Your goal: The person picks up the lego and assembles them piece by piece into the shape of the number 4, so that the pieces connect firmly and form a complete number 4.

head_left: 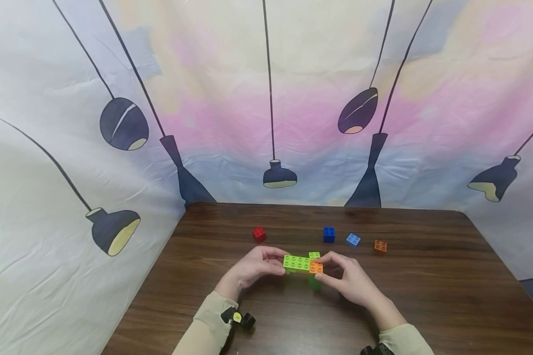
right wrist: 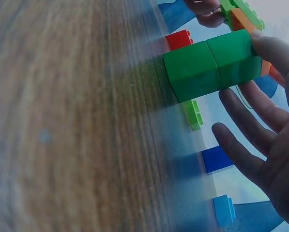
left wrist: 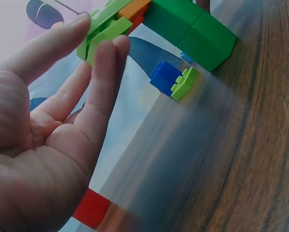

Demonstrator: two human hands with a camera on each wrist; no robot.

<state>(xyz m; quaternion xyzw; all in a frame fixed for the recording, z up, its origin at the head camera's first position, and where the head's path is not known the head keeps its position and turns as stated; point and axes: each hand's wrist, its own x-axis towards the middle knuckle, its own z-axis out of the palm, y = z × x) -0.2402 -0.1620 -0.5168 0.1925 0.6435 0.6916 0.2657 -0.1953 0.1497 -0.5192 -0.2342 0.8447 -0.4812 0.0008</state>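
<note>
A stack of two green bricks (right wrist: 209, 63) stands upright on the table, with an orange brick (head_left: 316, 266) on top. From the orange piece a long lime green brick (head_left: 296, 263) reaches out to the left, above the tabletop. The left wrist view shows a second lime layer (left wrist: 110, 34) under it. My left hand (head_left: 257, 266) pinches the lime brick's free end between thumb and fingertips. With thumb and forefinger on opposite sides, my right hand (head_left: 348, 276) pinches the orange brick at the tower's top; its other fingers (right wrist: 241, 150) are spread beside the green bricks.
Just behind the tower lies a small lime brick (head_left: 314, 255). Farther back on the brown wooden table (head_left: 426, 276) are a red brick (head_left: 259, 234), a dark blue brick (head_left: 329, 235), a light blue brick (head_left: 353, 239) and another orange brick (head_left: 380, 246). A printed cloth (head_left: 231, 98) hangs behind.
</note>
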